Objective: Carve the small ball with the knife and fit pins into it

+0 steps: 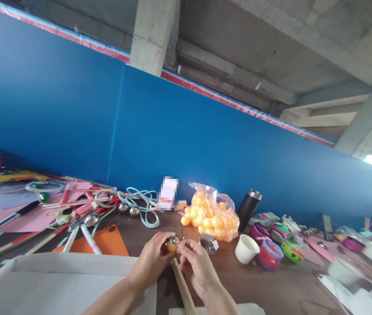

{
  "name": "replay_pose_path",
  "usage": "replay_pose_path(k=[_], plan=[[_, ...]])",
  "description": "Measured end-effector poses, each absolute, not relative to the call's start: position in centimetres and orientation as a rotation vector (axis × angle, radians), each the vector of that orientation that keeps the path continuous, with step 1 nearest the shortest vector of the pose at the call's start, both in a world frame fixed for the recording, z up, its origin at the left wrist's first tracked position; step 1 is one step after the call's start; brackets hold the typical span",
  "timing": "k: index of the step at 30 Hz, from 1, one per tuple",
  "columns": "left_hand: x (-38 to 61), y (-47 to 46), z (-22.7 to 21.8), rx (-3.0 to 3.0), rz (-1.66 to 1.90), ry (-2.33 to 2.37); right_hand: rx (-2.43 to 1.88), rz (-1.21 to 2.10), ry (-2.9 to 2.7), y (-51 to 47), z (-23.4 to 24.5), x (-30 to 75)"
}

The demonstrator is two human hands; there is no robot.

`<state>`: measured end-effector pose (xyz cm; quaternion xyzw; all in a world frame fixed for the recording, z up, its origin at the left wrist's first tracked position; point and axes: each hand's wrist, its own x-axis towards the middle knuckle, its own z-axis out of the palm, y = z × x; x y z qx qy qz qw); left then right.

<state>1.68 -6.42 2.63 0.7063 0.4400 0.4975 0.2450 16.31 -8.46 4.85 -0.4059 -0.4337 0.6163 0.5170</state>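
Fingers of my left hand (153,260) wrap round a small orange ball (172,248) with a shiny silver piece (174,240) at its top. Thumb and forefinger of my right hand (199,267) pinch together at the ball's right side; whatever they hold is too small to make out. Below the ball, a pale wooden stick (183,288) runs down between my forearms. Just beyond my right hand sits a small open box (208,243) of little metal pieces. A clear bag of orange balls (212,218) lies behind it.
White paper cup (247,249), dark flask (250,208) and colourful rolls (270,253) stand to the right. A shallow white box (64,284) fills the front left. Sticks, pink paper, an orange sheet (110,240) and pale blue cord (144,205) lie beyond it. A blue partition (186,144) rises behind.
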Motion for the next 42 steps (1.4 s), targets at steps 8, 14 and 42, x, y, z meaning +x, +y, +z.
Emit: replay_pose_path(k=[8, 14, 42], plan=[[1.6, -6.5, 2.6, 1.934, 1.354, 1.187, -0.991, 1.473, -1.051, -8.3, 4.8, 16.5], [1.7, -6.7, 2.8, 1.907, 1.333, 1.198, -0.998, 1.474, -1.058, -8.3, 4.7, 16.4], [1.7, -6.9, 3.6, 1.917, 1.314, 1.226, -1.007, 1.369, -1.149, -8.4, 4.2, 16.2]])
